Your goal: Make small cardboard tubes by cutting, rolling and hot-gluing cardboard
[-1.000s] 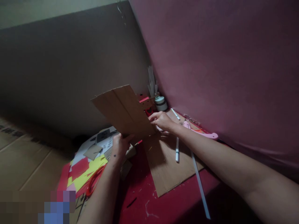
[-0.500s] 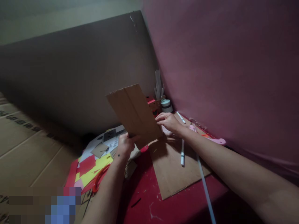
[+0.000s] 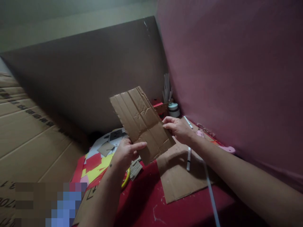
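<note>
Both hands hold up a rectangular piece of cardboard point(image 3: 142, 123), tilted, with creases and ridges across its brown face. At its lower left edge, my left hand point(image 3: 127, 149) grips it with the thumb on the front. My right hand point(image 3: 176, 127) pinches the right edge between thumb and fingers. Beneath, a larger cardboard sheet point(image 3: 175, 186) lies on the red table surface point(image 3: 142, 208). A white pen point(image 3: 188, 160) rests on that sheet, partly hidden by my right forearm.
Coloured paper pieces point(image 3: 93, 162) and a yellow scissors-like loop point(image 3: 126, 179) lie at left. Behind stand a pale blue-lidded jar point(image 3: 174, 110) and a bundle of white strips point(image 3: 167, 88). A long pale strip point(image 3: 211, 195) crosses the front right. A large cardboard box point(image 3: 35, 135) stands at left.
The held cardboard now shows a creased, ridged face where a smoother one showed before. Both hands still grip it. The whole view has shifted slightly.
</note>
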Demonstrator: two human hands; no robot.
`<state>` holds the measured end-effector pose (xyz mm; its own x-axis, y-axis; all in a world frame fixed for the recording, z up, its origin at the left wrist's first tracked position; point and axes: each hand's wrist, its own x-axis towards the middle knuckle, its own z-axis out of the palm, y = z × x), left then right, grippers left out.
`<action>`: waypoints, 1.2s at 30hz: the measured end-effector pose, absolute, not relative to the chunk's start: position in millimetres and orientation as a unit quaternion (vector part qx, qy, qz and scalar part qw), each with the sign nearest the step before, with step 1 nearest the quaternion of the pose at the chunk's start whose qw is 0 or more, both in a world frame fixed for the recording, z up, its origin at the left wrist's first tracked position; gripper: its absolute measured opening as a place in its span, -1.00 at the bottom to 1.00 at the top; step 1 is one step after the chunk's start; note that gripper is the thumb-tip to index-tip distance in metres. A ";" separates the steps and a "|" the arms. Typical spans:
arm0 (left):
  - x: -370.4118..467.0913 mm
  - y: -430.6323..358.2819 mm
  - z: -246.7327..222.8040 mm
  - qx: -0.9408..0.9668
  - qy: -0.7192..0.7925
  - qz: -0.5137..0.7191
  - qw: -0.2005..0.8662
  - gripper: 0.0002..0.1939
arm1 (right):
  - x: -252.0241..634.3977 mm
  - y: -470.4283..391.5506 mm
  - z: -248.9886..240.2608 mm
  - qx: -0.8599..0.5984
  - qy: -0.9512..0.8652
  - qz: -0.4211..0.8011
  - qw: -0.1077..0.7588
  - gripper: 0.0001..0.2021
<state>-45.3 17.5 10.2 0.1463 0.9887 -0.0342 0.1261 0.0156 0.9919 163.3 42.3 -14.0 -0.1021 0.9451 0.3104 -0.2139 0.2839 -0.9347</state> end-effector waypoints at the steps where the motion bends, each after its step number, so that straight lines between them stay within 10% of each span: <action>1: -43.1 12.6 10.2 0.549 0.487 0.429 0.526 -0.61 | 160.9 38.7 -14.4 -0.328 -0.544 0.506 0.583 -0.97; 29: -76.7 -22.1 -21.9 0.504 0.448 0.379 0.634 -0.73 | 150.3 22.8 -23.8 -0.373 -0.497 0.597 0.507 -0.89; 36: -124.8 -28.4 -12.2 0.701 0.664 0.213 0.149 -0.58 | 149.1 24.3 -29.3 -0.401 -0.499 0.596 0.484 -0.90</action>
